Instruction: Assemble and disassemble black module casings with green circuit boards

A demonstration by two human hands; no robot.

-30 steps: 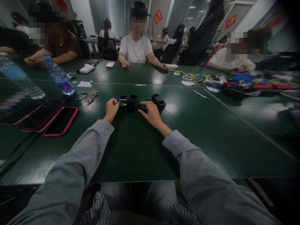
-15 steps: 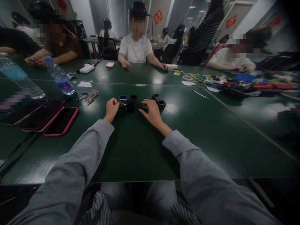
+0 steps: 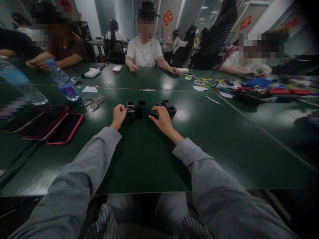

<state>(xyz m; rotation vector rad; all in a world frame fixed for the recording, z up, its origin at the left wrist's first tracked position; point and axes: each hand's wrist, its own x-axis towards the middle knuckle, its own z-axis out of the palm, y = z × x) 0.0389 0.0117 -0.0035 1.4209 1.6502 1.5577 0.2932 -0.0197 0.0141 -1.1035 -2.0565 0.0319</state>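
Note:
My left hand (image 3: 118, 117) rests on the table with its fingers curled; whether anything is inside them is hidden. Right beside it stands a small device with a little screen (image 3: 130, 105) and a bare, circuit-like lower part. A narrow black box (image 3: 141, 109) is close to that device's right side. My right hand (image 3: 163, 120) bends its fingers and thumb around a small dark device (image 3: 154, 114), mostly covered by the fingers. Just behind this hand is a larger black box (image 3: 169, 109) with openings in its top.
Phones (image 3: 65, 128) lie at left, near bottles (image 3: 66, 84) and eyeglasses (image 3: 97, 102). A metal tool (image 3: 213, 100) lies at right, before a heap of cables (image 3: 209, 83) and pouches. Across the green table (image 3: 149, 159) a person (image 3: 144, 51) sits with both hands on it.
The fingers of my right hand have shifted slightly over the small dark device. My left hand and the boxes stay where they were.

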